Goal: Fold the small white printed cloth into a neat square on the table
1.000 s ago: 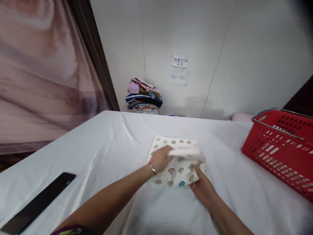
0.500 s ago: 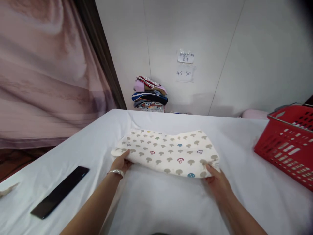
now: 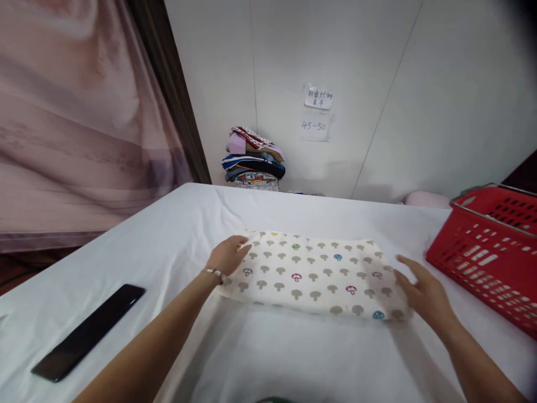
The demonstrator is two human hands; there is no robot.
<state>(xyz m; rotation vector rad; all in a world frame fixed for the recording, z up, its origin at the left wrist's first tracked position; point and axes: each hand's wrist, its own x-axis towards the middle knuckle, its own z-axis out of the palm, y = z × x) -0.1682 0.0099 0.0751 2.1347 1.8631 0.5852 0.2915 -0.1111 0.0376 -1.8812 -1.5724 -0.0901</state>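
Note:
A folded white cloth (image 3: 310,274) printed with mushrooms, mostly grey with several coloured ones, lies flat across the white-covered table (image 3: 293,358). At the cloth's left edge is my left hand (image 3: 229,254), a bracelet on its wrist. Its fingers stretch over the far left part of the cloth without gripping it. My right hand (image 3: 425,291) is beside the right edge, thumb and fingers apart, holding nothing. Whether its fingertips touch the cloth I cannot tell.
A black flat slab (image 3: 90,330) lies on the left of the table. To the right stands a red perforated basket (image 3: 482,252) with a metal handle. Beyond the far edge is a pile of folded fabrics (image 3: 254,159) by the wall. A pink curtain (image 3: 84,123) hangs at left.
Both hands have let go of the cloth's near corners. The cloth has come down flat, shifted right and nearer. My left hand moved up along its edge, my right hand outward.

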